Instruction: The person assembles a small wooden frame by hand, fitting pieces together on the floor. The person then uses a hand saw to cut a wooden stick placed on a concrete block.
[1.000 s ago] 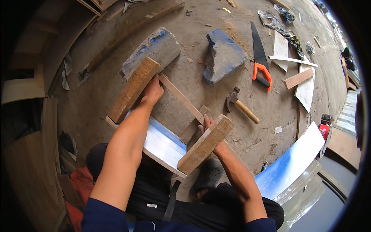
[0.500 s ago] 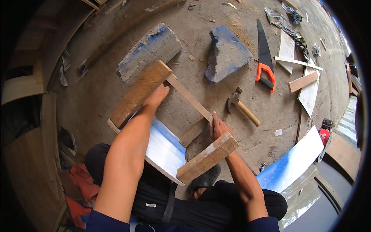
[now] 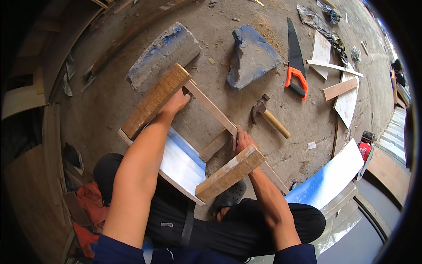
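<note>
A partly built wooden frame rests over my lap, with a thick wooden block [image 3: 156, 100] on its left and another thick block [image 3: 229, 172] on its right. Between them runs a white-and-blue panel [image 3: 182, 160] on the near side. A thin wooden strip [image 3: 212, 105] spans the far side, from the left block's end towards the right one. My left hand [image 3: 176, 102] reaches inside the frame and is closed at the strip's far left end, its fingertips partly hidden. My right hand [image 3: 242, 140] pinches the strip's right end near the right block.
A claw hammer [image 3: 270, 116] lies right of the frame, and a handsaw [image 3: 297, 61] with an orange handle lies beyond. Two rough concrete chunks [image 3: 165, 57] sit ahead. Wood offcuts [image 3: 340, 89] and a curved white-and-blue panel [image 3: 327, 178] lie to the right.
The whole view has shifted slightly, so everything appears a little further left and up. Both hands keep nearly the same places on the frame and strip.
</note>
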### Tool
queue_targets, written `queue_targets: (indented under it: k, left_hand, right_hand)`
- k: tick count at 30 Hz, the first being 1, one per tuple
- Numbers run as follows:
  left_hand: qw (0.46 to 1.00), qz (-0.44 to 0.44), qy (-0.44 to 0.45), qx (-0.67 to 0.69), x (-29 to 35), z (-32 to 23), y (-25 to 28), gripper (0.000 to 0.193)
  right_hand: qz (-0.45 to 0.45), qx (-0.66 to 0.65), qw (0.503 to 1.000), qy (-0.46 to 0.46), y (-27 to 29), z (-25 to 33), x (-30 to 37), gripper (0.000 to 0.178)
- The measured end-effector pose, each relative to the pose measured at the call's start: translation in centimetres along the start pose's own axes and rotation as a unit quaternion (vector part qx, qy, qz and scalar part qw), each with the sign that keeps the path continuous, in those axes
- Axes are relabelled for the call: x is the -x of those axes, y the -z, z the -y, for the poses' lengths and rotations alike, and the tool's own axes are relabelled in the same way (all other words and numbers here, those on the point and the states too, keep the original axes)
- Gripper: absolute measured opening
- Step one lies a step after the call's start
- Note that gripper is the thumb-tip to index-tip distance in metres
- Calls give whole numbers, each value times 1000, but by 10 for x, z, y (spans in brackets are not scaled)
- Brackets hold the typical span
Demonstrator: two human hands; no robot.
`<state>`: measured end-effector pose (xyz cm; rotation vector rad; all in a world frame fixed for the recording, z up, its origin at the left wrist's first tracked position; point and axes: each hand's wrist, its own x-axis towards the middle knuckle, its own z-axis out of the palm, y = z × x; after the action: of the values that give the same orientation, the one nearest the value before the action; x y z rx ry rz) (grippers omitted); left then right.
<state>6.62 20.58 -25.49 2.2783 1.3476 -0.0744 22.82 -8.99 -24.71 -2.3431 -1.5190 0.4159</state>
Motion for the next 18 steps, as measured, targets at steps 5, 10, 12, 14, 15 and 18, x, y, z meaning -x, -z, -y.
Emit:
queue_targets:
  k: [5,10,12,14,15,18]
  left_hand:
    - [983,7,112,148,0,-11,2,64]
    - [962,-27,176,208,-1,-20,-16,62]
    - [956,-44,150,247,-7,-8,-24,60]
    - [949,-50,149,272,-8,-3,-28,58]
    - [946,-50,162,276,-7,0,-30,57]
    - [950,-41,161,263,-10,0,-29,54]
  right_hand:
    - [12,8,1000,1,6,6,-2,49]
    - [25,5,1000,-12,4,3,-2,50]
    - [20,-1,1000,-13,2,4,-2,50]
    - [13,-8,1000,-18,4,6,-1,49]
    - [12,-20,1000,-21,2,5,0,49]
    - [-4,-58,998,-31,0,-4,3,47]
